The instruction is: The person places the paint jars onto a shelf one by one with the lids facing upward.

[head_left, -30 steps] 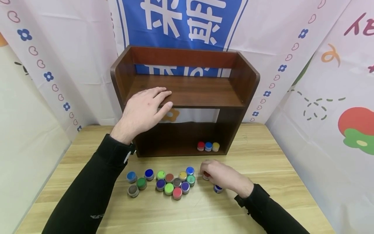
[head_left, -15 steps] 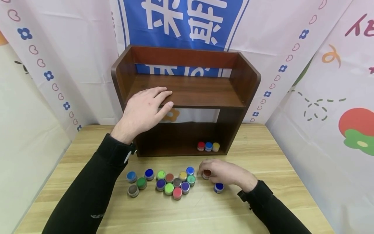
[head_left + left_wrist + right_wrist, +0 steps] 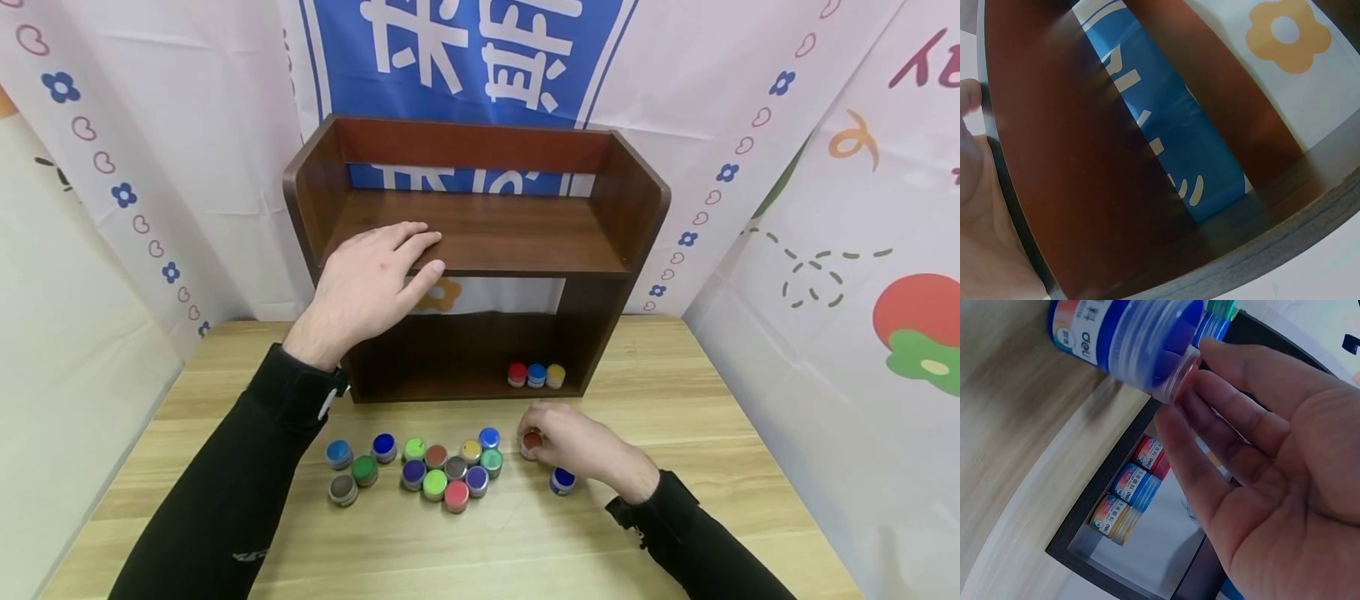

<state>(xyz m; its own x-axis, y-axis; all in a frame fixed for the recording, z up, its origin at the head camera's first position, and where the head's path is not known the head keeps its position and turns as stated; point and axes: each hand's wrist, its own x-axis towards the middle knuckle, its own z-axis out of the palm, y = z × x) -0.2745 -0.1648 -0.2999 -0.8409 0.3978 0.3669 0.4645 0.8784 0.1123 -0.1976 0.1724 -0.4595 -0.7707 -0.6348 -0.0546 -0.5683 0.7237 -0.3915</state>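
My left hand (image 3: pixel 371 287) rests on the front left of the upper board of a dark brown wooden shelf (image 3: pixel 480 229), fingers extended. In the left wrist view part of that hand (image 3: pixel 985 219) shows beside the shelf's edge. My right hand (image 3: pixel 581 442) is at the table in front of the shelf, its fingertips around a brown-lidded paint jar (image 3: pixel 531 442). In the right wrist view that jar (image 3: pixel 1184 374) sits between thumb and fingers, partly hidden by a dark blue paint jar (image 3: pixel 1129 337). The dark blue jar (image 3: pixel 562 481) stands just below the right hand.
On the shelf's lower level, at the right, stand red (image 3: pixel 517 374), blue (image 3: pixel 536 376) and yellow (image 3: pixel 555 377) jars in a row. Several jars with mixed lids, including a pink one (image 3: pixel 456 496), cluster mid-table. More stand further left, a green one (image 3: pixel 364 470) among them.
My right hand's fingers loosened from the brown-lidded jar half a second ago and are now around it again, slightly farther right. The left hand stays put.
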